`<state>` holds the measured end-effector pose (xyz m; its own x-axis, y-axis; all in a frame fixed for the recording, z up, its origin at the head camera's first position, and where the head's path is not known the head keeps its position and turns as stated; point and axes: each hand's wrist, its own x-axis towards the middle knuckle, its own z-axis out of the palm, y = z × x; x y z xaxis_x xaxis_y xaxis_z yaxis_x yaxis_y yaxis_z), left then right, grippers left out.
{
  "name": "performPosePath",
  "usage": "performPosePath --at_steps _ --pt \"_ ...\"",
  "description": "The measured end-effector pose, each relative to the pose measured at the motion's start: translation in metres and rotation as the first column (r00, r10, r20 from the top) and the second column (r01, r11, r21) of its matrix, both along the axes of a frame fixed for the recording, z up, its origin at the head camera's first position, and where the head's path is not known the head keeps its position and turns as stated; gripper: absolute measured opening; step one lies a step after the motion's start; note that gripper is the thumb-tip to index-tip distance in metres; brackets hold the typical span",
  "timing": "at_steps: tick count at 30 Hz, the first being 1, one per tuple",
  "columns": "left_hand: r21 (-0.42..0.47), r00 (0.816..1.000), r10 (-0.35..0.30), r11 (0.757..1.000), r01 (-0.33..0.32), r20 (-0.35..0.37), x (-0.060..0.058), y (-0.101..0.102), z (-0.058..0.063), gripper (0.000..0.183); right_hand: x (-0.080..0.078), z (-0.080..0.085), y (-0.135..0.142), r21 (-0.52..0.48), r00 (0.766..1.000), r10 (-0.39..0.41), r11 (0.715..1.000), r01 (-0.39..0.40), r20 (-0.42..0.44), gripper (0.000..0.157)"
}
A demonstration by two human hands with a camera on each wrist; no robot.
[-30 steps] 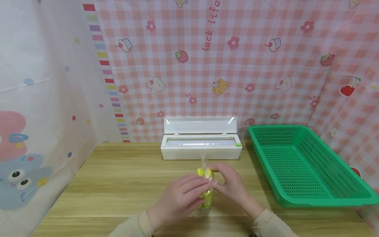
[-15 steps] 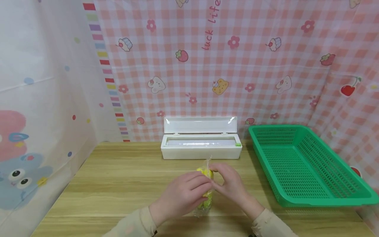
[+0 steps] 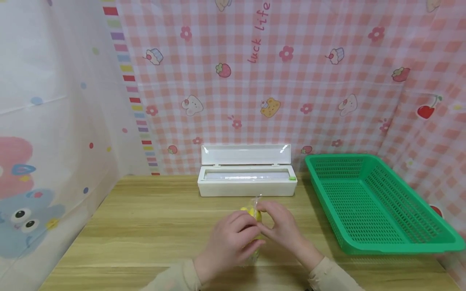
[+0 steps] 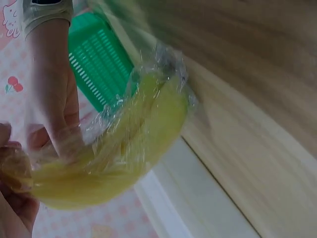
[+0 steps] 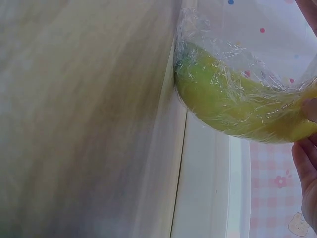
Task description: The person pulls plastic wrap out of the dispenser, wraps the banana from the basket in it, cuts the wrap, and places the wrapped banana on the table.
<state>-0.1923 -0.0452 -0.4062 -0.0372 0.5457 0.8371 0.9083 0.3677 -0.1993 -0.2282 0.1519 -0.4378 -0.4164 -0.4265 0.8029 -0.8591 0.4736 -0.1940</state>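
Observation:
Yellow bananas [image 3: 256, 214], greenish at one end, are wrapped in clear cling film [image 5: 233, 54] and stand on end on the table. My right hand [image 3: 285, 228] holds their upper part between thumb and fingers. On the near left side, my left hand [image 3: 231, 242] has its fingers curled and pinches film near the top of the bananas [image 4: 99, 186]. It hides much of their lower part in the head view. Loose film bunches around the lower end in both wrist views, and a wisp sticks up above the top.
Behind the hands stands a white cling film dispenser [image 3: 247, 188], its clear lid raised. A green plastic basket [image 3: 364, 210] sits at the right of the wooden table [image 3: 145, 226]. Patterned cloth [image 3: 233, 89] hangs along the back and sides.
My left hand has shifted slightly right and closer around the bananas, covering more of them. The upright wisp of film has become shorter. My right hand has stayed nearly in place.

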Motion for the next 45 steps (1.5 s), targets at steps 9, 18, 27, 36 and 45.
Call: performPosePath --at_steps 9,18,27,36,45 --pt "0.069 0.999 0.015 0.997 -0.018 0.048 0.000 0.004 -0.006 0.015 0.000 -0.002 0.000 -0.026 0.999 -0.007 1.000 0.006 -0.040 0.043" --pt "0.044 0.999 -0.008 0.999 0.006 0.047 0.000 -0.001 -0.006 0.031 -0.001 -0.003 0.001 -0.037 0.999 0.007 0.999 -0.008 -0.038 0.044" --pt "0.019 0.999 0.009 1.000 -0.010 0.051 -0.002 -0.008 -0.007 0.038 0.001 -0.001 0.002 -0.026 0.999 0.013 1.000 -0.015 -0.045 0.047" --pt "0.001 0.994 0.076 0.997 -0.076 0.083 -0.005 -0.015 -0.009 0.053 0.000 0.000 0.001 -0.029 0.998 0.034 0.999 -0.035 -0.044 0.049" --pt "-0.016 0.989 0.090 0.996 -0.089 0.119 -0.006 -0.020 -0.012 0.060 0.001 0.000 0.002 -0.022 0.998 0.043 0.999 -0.044 -0.035 0.049"
